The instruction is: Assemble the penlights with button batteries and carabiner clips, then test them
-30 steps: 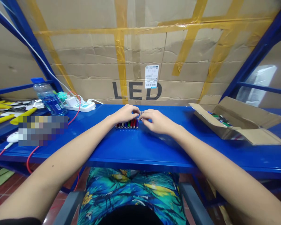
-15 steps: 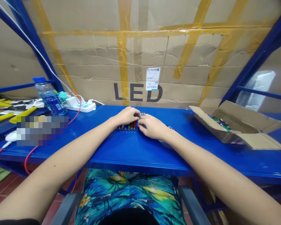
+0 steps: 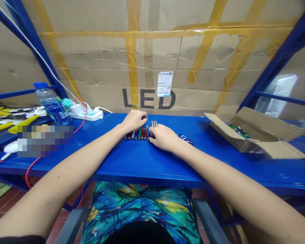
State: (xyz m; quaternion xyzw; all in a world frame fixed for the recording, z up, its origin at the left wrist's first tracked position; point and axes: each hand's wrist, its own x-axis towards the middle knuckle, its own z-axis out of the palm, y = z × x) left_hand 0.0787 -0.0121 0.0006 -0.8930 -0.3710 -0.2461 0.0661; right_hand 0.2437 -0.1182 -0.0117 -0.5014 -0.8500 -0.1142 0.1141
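Note:
A row of slim metal tubes (image 3: 136, 135) in red, green, blue, silver and dark colours lies side by side on the blue table. My left hand (image 3: 134, 121) is over the far ends of the row, its fingers curled together; whatever they pinch is too small to see. To the right of the tubes rests my right hand (image 3: 164, 137), fingers closed, with their contents hidden. Small shiny silver pieces (image 3: 154, 123) stand grouped just beyond it, and a few more sit beside the row. Coloured metal loops (image 3: 185, 138) lie partly behind my right wrist.
An open cardboard box (image 3: 254, 135) with small coloured items stands at the right. On the left are a bottle of blue liquid (image 3: 53, 105), a white power strip (image 3: 90, 115), a red cable (image 3: 83, 118) and yellow-handled tools (image 3: 22, 124). A large carton (image 3: 99, 67) rises behind the table.
My hands have moved apart: the left has gone up and left, away from the right. More of the tubes, silver pieces and coloured loops now show.

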